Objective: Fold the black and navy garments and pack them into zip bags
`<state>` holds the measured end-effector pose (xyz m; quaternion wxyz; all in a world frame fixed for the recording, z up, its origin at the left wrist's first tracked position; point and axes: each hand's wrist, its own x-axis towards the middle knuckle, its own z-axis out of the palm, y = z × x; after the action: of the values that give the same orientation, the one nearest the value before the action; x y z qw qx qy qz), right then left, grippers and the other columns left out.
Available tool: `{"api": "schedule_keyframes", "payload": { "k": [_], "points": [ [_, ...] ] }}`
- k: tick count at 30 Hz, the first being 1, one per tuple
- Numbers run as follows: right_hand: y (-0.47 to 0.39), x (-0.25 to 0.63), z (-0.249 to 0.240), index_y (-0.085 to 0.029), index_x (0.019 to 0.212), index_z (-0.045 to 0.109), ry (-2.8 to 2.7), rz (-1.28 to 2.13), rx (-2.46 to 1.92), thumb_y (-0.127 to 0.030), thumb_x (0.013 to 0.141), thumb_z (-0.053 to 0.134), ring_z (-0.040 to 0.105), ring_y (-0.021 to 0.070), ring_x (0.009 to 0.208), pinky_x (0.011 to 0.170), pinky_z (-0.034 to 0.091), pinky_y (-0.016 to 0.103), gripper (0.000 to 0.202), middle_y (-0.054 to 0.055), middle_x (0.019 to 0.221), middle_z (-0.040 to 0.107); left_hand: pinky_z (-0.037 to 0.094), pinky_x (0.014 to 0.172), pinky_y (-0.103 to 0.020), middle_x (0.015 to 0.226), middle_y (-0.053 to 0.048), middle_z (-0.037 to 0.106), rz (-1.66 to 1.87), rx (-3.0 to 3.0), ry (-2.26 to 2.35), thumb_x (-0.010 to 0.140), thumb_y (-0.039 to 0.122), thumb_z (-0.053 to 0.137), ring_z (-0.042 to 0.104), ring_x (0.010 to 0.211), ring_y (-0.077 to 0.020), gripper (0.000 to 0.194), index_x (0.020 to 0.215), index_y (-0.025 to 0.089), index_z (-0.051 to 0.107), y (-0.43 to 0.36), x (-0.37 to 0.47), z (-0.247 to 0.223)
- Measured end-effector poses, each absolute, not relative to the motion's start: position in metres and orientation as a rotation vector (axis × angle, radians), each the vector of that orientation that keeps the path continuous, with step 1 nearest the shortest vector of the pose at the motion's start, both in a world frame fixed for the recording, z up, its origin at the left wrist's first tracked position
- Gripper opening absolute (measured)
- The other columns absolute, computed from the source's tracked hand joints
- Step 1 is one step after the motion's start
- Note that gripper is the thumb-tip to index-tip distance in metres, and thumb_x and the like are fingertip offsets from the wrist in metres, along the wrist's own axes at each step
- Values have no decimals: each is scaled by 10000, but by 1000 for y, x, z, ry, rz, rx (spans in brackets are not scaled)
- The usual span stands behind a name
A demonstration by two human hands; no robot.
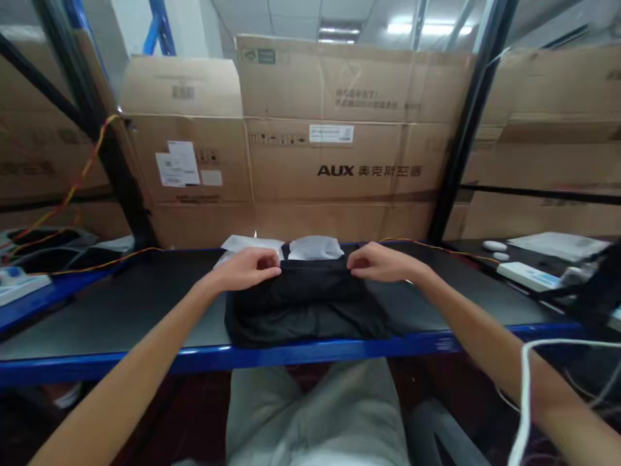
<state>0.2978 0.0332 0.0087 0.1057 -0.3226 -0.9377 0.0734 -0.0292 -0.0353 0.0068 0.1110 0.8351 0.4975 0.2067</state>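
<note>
A piece of black cloth (310, 317) lies on the shelf top, its lower part reaching the blue front edge. Its far edge is lifted or folded into a straight band. My left hand (250, 267) pinches that band at its left corner, thumb against bent fingers. At the right corner my right hand (381, 262) grips the same edge between thumb and fingers. Just behind the cloth sit a white translucent packet (316, 248) and, to the left near my left hand, another pale plastic packet (252, 244). Whether the cloth is a garment or a bag I cannot tell.
Cardboard boxes (339, 188) wall off the back of the dark shelf (145, 304). Black metal posts (463, 129) stand at either side. A white power strip (528, 276) lies on the right, and a white cable (526, 388) hangs across my right forearm.
</note>
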Motion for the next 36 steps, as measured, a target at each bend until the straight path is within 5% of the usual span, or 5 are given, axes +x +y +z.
{"api": "schedule_keyframes", "payload": {
  "k": [7, 17, 26, 31, 36],
  "points": [
    [58, 277, -10, -177, 984, 722, -2851, -17, -941, -78, 713, 620, 647, 247, 955, 812, 475, 300, 306, 99, 1040, 715, 437, 735, -317, 888, -73, 695, 462, 2514, 1889, 784, 543, 586, 625, 841, -260, 344, 838, 209, 647, -35, -64, -12],
    [60, 245, -17, -142, 1167, 661, -2857, 60, -611, -276, 829, 666, 619, 252, 1020, 930, 474, 368, 364, 138, 1181, 633, 349, 625, -295, 659, -26, 564, 541, 2486, 1875, 748, 529, 586, 522, 662, -215, 359, 593, 231, 460, -32, -69, -30],
    [82, 245, -44, -121, 1096, 707, -2809, 205, -660, -379, 860, 657, 644, 231, 967, 870, 488, 321, 353, 117, 1073, 709, 430, 672, -322, 808, -68, 674, 556, 2492, 2089, 733, 336, 559, 627, 790, -265, 195, 854, 189, 602, -14, -27, 10],
    [83, 250, -41, -118, 1095, 707, -2796, 127, -635, -352, 834, 692, 638, 225, 919, 827, 495, 322, 351, 113, 1034, 710, 476, 830, -326, 1136, -125, 713, 227, 2590, 1829, 781, 407, 585, 655, 1043, -299, 434, 1122, 150, 663, -10, 36, 13],
    [84, 253, -42, -108, 1108, 698, -2810, 170, -626, -312, 824, 695, 642, 223, 903, 823, 506, 331, 350, 114, 1028, 717, 407, 1047, -328, 1463, -132, 535, -97, 2578, 1416, 813, 617, 561, 538, 1287, -297, 762, 1416, 156, 500, -18, 51, 13]
  ]
}}
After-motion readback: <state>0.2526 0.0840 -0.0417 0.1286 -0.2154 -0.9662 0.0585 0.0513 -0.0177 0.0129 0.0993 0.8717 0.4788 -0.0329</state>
